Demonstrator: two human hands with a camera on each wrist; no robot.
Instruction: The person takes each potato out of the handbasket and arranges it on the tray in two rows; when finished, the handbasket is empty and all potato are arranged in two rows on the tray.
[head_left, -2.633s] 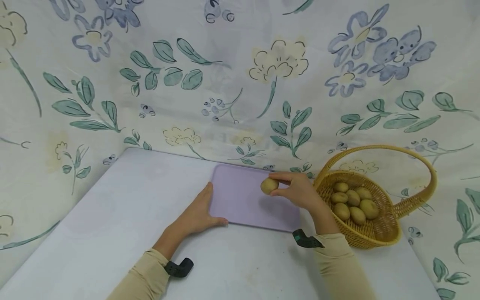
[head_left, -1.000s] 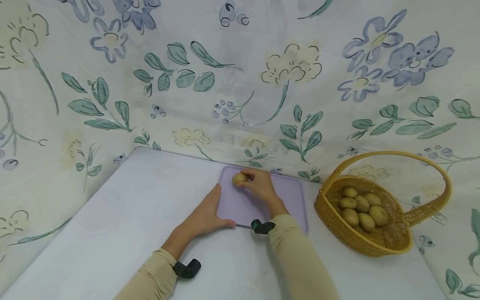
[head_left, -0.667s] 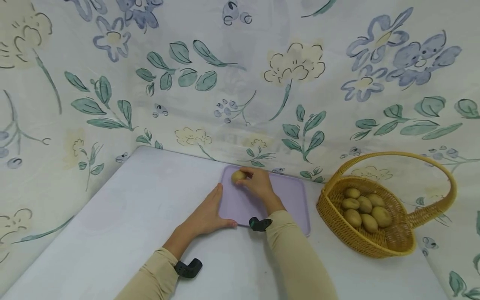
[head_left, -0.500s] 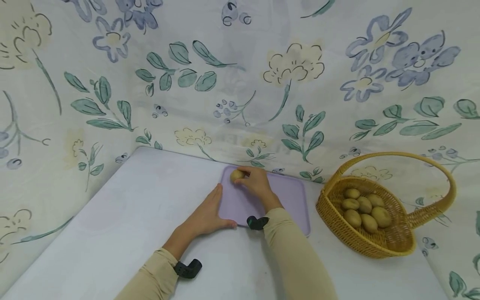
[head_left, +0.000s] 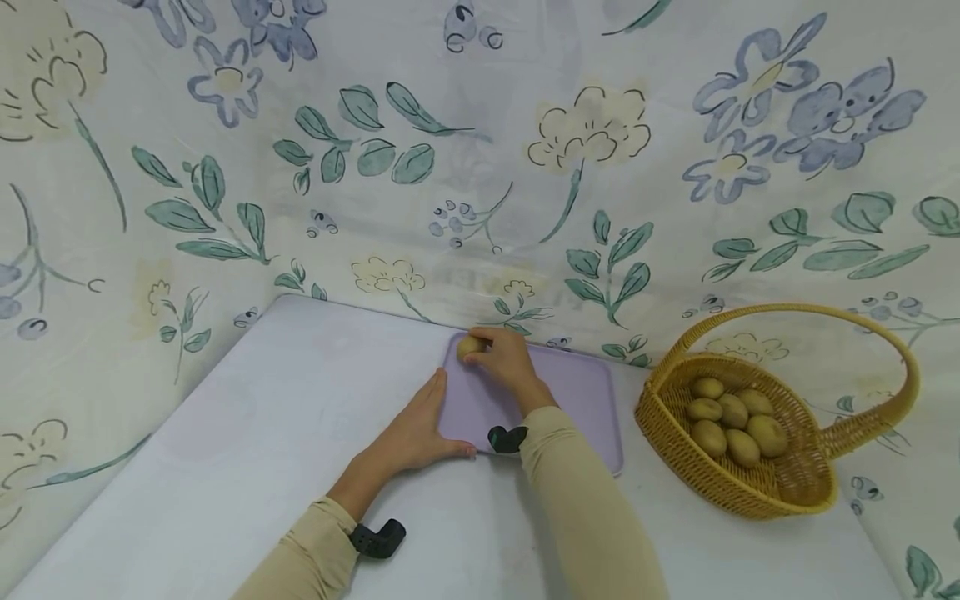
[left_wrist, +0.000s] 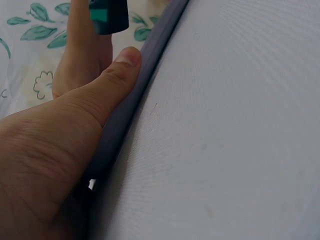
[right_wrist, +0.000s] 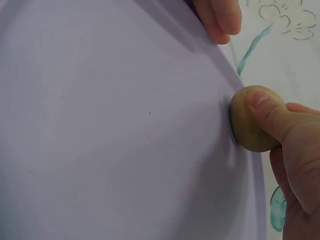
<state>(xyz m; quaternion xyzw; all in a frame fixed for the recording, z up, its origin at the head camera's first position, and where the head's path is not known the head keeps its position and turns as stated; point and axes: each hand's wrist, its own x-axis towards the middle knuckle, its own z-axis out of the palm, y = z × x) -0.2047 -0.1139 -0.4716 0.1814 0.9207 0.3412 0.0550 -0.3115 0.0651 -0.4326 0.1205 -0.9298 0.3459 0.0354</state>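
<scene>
Potato at the far left corner of one tray, pinched by the right hand

Nearest are two tan sleeves and two black wrist cameras above one white desk. The left hand lies spread along the tray's left edge, thumb at the near rim. Smooth, lilac and rectangular, the tray has its long axis left to right. Beyond, right thumb and fingers grip the smooth, roundish potato; its longer axis seems to follow the far rim, though part is hidden. Rightward, one woven basket with a hooped handle holds seven visible spuds. Floral cloth hangs behind.
</scene>
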